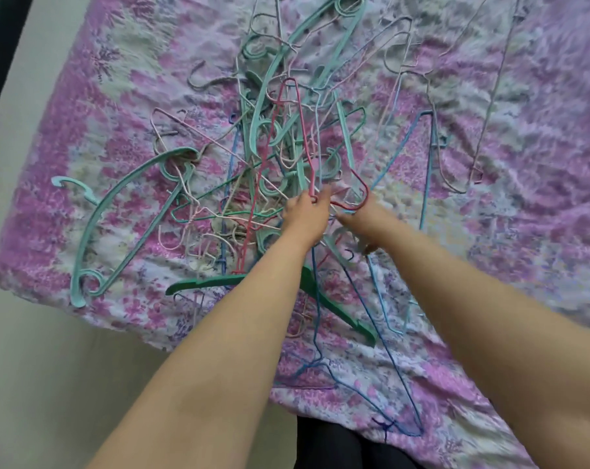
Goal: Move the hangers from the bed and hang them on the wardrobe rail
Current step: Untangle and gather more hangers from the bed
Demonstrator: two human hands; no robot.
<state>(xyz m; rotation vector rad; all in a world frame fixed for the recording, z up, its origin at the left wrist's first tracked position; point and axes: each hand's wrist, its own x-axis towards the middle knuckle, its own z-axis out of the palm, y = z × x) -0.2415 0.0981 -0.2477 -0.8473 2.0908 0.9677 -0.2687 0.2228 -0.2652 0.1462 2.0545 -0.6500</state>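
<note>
Left hand (305, 216) reaches into the middle of the hanger pile, fingers curled and pinching the neck of the red wire hanger (288, 143) where its twisted wire meets the hook. Right hand (361, 218) sits just beside it, fingers curled under the same hanger's hook loop; the fingertips are hidden behind the wire and the other hangers, so the exact grip cannot be told. Both forearms extend from the lower edge of the view toward the pile.

Red wire hanger: lies lengthwise over the heap, its narrow end pointing away from the person, its hook end at the two hands.

Pile of hangers (270, 170): a tangled mass on the bed, made up of thin wire hangers in pink, white, blue and green, mixed with thicker teal plastic ones.

- Large teal plastic hanger (117, 211): at the left side of the pile, near the mattress edge.
- Dark green plastic hanger (219, 282): on the near side, partly under the left forearm.
- Blue wire hanger (381, 384): nearest the person, between the two forearms.

Bed (540, 130): covered with a sheet in a pink, purple and white floral print, wrinkled throughout. Pale floor (33, 384) shows at lower left.
</note>
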